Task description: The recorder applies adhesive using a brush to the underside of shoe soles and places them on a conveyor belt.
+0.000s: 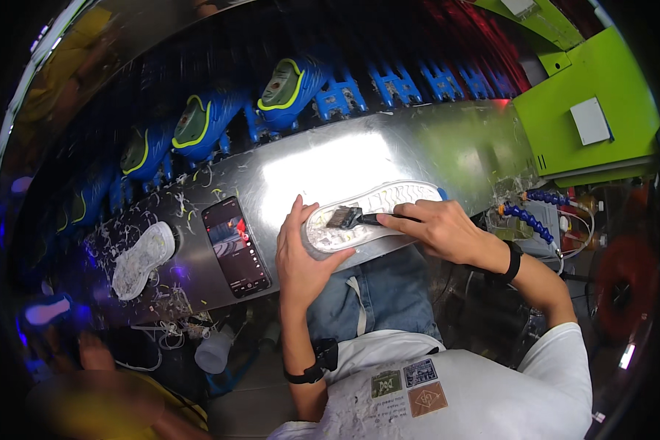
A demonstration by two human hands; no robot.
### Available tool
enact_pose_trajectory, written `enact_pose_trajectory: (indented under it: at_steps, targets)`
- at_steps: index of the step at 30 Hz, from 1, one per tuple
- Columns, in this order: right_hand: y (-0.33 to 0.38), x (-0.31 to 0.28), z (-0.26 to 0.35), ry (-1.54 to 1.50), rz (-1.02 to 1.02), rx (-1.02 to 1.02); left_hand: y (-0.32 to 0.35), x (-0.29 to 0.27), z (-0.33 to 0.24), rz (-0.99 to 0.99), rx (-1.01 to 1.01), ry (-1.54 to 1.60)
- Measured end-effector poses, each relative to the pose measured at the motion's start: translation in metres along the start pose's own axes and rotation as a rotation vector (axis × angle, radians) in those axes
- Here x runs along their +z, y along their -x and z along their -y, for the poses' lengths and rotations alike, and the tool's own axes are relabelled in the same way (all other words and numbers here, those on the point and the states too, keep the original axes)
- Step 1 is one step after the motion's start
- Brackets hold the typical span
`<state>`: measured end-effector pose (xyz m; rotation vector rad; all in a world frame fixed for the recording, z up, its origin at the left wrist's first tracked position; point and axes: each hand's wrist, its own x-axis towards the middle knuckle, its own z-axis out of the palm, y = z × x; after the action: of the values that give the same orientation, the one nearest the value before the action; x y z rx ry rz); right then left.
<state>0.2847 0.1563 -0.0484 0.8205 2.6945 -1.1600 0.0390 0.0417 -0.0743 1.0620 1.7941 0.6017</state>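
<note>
A white shoe sole [407, 195] lies across the near edge of the metal table, its hollow inner side facing up. My left hand [306, 253] clasps its left end, thumb on the near rim and fingers at the far side. In my right hand [438, 229] is a brush [342, 217] with a dark handle, held in closed fingers. Its flat bristles rest inside the left part of the sole, which looks wet or shiny there. A bit of blue [442, 193] shows at the sole's right end.
Blue shoe uppers [282, 92] with yellow-green collars stand on blue holders [339, 95] along the far side. A lit phone [236, 248] and another white sole [144, 262] lie to the left among scraps. A green machine [587, 110] stands right. Another person's hand [95, 352] is lower left.
</note>
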Motion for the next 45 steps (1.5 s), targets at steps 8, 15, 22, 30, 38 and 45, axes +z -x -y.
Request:
enact_pose_trajectory:
  at_steps: [8,15,22,30,38,45]
  targets:
    - [0.019,-0.024,-0.019,-0.016,0.141,0.051,-0.01,0.013,0.007,0.006,-0.029,0.057]
    - [0.066,-0.073,-0.046,0.201,0.268,0.174,-0.009,0.013,0.004,-0.016,-0.006,0.053]
    - [0.053,-0.083,0.009,-0.37,-0.164,0.514,0.009,-0.013,-0.003,0.01,0.002,0.022]
    - [-0.019,-0.006,0.051,-0.577,0.013,0.682,0.024,-0.029,-0.009,-0.004,0.032,0.013]
    - [0.003,-0.021,0.053,-0.095,-0.046,0.619,0.02,-0.035,-0.006,-0.017,-0.01,0.003]
    - [0.072,-0.069,0.01,0.202,-0.073,0.76,0.01,-0.016,-0.013,-0.027,0.029,0.049]
